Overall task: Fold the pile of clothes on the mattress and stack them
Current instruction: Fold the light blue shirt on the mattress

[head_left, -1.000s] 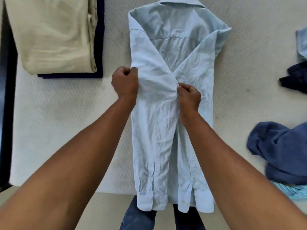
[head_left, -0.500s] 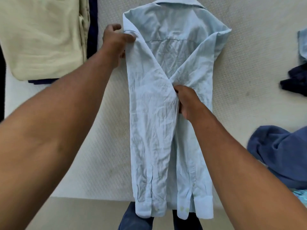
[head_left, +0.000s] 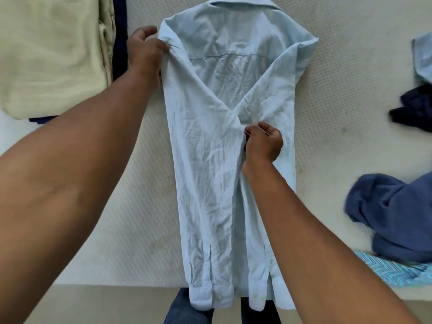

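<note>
A pale blue long-sleeved shirt [head_left: 210,160] lies back-up on the cream mattress [head_left: 339,94], collar away from me, both sleeves folded inward and crossing at the middle. Its cuffs hang over the mattress's near edge. My left hand [head_left: 146,51] grips the shirt's left shoulder fold at the top left. My right hand [head_left: 263,142] pinches the fabric where the two sleeves cross. At the top left lies a folded beige garment [head_left: 51,54] on top of a dark navy one [head_left: 119,36].
Unfolded clothes lie at the right: a crumpled blue garment [head_left: 392,216], a turquoise zigzag-patterned cloth [head_left: 388,268] under it, a dark navy piece [head_left: 413,106] and a light blue corner [head_left: 423,59]. My legs in blue trousers [head_left: 187,311] stand at the mattress's near edge.
My left hand has let go of the shirt's middle and gone up to its left shoulder fold. My right hand has stayed at the sleeve crossing.
</note>
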Available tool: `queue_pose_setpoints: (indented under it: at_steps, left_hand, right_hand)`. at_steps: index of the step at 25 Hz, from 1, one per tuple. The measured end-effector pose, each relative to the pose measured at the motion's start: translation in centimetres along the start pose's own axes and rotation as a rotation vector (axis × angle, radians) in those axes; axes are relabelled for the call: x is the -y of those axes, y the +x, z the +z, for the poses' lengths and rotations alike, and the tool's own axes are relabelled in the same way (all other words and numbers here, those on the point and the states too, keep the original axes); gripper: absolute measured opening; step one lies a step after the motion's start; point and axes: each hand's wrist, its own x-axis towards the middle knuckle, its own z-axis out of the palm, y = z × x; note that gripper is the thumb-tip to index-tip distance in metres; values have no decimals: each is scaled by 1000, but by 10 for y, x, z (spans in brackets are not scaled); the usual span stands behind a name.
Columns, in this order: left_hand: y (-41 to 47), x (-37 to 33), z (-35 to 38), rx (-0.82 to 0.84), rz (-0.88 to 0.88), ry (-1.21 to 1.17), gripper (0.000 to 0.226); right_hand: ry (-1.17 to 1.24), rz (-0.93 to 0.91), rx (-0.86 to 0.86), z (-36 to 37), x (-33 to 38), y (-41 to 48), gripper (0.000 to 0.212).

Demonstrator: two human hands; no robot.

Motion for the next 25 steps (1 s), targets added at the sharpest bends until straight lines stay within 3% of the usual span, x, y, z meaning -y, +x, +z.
queue_pose_setpoints:
  at_steps: [3, 5, 7, 10, 12, 15, 17, 21, 23, 25]
  left_hand:
    - [3, 5, 1, 63, 29, 62, 64]
    - [10, 3, -2, 93, 128, 90, 64]
    - [19, 3, -4, 32, 213, 188, 60]
    - [28, 7, 1, -53, 239, 336, 54]
    - [15, 13, 6, -125, 243, 407, 54]
    - [-30, 41, 0, -152, 255, 459, 67]
    - [-73, 73, -10, -105, 230, 512, 72]
    - [-172, 125, -25, -6, 158, 553, 62]
    - [-207, 142, -35, 19, 44, 524, 60]
    - [-232, 162, -50, 49, -61, 508, 57]
  right_hand:
    - [-275, -89, 186, -1, -5, 2, 34]
    - [-403, -246, 322, -7, 1, 7, 31]
    - [-528, -406, 294, -11, 2, 18, 23]
    - [-643, -541, 57, -9, 0, 21, 13]
    - [-627, -816, -34, -5, -5, 12, 17]
    - [-638, -1119, 190, -13, -19, -2, 18]
    - [-777, -1044, 335, -19, -31, -2, 33]
    - [-880, -817, 451, -25, -43, -14, 73]
    - [-797, -779, 430, -39, -45, -26, 76]
    - [-706, -766, 278, -70, -50, -30, 65]
